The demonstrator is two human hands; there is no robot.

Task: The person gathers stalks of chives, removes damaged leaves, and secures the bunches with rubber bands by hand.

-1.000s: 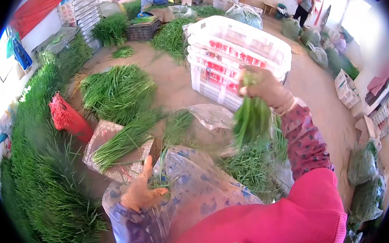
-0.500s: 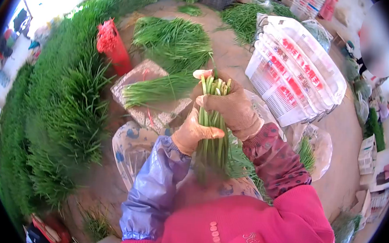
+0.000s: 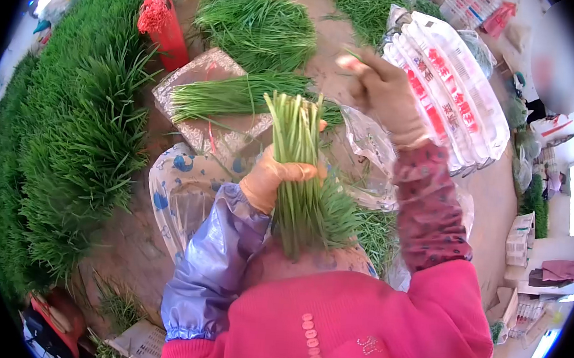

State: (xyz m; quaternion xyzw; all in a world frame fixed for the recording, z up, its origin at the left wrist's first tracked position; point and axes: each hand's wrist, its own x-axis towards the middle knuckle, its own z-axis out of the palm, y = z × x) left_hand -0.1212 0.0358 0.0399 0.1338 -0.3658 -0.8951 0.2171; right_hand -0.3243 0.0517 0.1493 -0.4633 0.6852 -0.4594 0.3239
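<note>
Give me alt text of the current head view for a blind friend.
A left hand grips a bunch of green stalks, pale ends up; the right hand hovers apart from it. Beyond, more stalks lie on a patterned board, with white crates to the right.

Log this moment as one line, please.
left hand: gripping stalk bundle | right hand: apart from the bundle | white crates: stacked beyond right hand

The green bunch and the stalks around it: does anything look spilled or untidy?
The bunch in the left hand shows no clear damage. Loose stalks lie tangled near the right sleeve, untidy compared with the bundle lined up on the patterned board.
</note>
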